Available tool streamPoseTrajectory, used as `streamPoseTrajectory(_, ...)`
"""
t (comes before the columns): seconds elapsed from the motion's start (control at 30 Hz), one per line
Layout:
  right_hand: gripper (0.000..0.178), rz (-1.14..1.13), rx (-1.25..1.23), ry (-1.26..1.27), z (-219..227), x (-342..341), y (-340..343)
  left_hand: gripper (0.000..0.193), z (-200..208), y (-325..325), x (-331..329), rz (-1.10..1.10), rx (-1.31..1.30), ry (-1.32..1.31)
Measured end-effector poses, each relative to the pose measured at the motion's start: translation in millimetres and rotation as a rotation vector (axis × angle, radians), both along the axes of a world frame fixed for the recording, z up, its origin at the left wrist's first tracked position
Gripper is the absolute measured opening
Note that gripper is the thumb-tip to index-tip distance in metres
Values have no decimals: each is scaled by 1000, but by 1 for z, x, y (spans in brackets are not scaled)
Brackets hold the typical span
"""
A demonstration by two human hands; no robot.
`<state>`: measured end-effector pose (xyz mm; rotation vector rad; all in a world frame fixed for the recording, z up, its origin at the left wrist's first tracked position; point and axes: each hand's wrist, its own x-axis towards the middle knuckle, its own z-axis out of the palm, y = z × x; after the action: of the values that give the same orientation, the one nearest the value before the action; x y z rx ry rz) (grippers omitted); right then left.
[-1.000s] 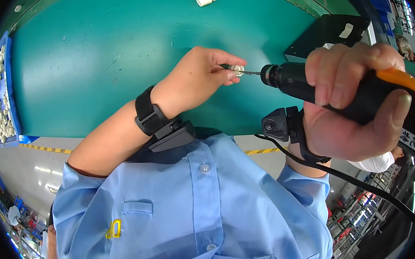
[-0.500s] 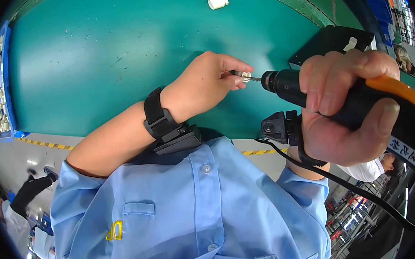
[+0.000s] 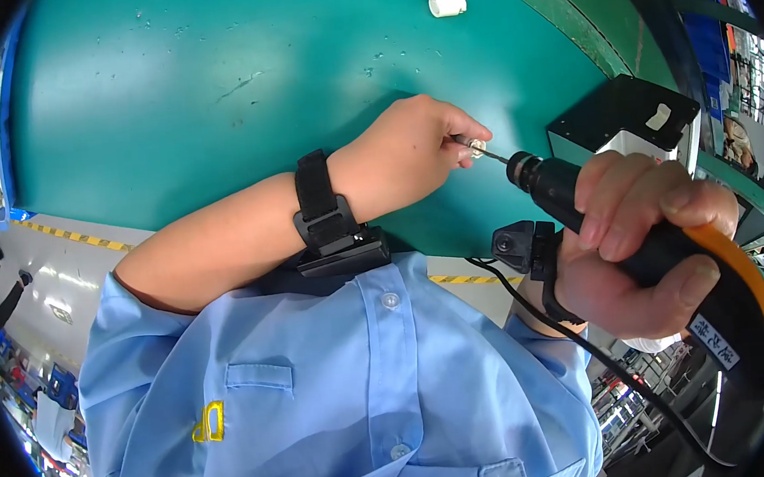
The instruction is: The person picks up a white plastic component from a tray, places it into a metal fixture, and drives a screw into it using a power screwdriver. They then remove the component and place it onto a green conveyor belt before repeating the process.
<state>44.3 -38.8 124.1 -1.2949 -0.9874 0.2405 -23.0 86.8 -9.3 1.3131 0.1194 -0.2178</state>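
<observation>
My left hand point(image 3: 420, 150) is closed in a pinch, thumb and fingertips around a small whitish part point(image 3: 477, 148) with a shiny face; the fingers hide most of it. My right hand point(image 3: 638, 236) wraps around a black and orange electric screwdriver point(image 3: 558, 189), which points left toward that part. Its thin bit reaches the part's face, though I cannot tell whether it sits in a screw. A dark, thin piece shows between my left fingers, mostly covered. Farther off on the green table lies a white cylindrical fitting point(image 3: 448, 5).
A blue bin point(image 3: 6, 116) with many small whitish parts stands at the far left. To the right is a black box point(image 3: 623, 112) by the table's raised green edge point(image 3: 576, 21). A black cable point(image 3: 621, 372) runs past my right wrist. Small debris specks dot the table.
The whole view has shifted a little. The screwdriver now slopes more, its rear end lower, with the bit still at the part. Both hands keep their hold.
</observation>
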Motion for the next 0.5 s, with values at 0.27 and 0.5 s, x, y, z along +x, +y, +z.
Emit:
streamPoseTrajectory(0.27,36,-34,29,-59,-9,0,1,30,2,-1,3,-53,77,0)
streamPoseTrajectory(0.5,44,-158,39,-24,-11,-6,-2,29,-1,0,8,-80,50,47)
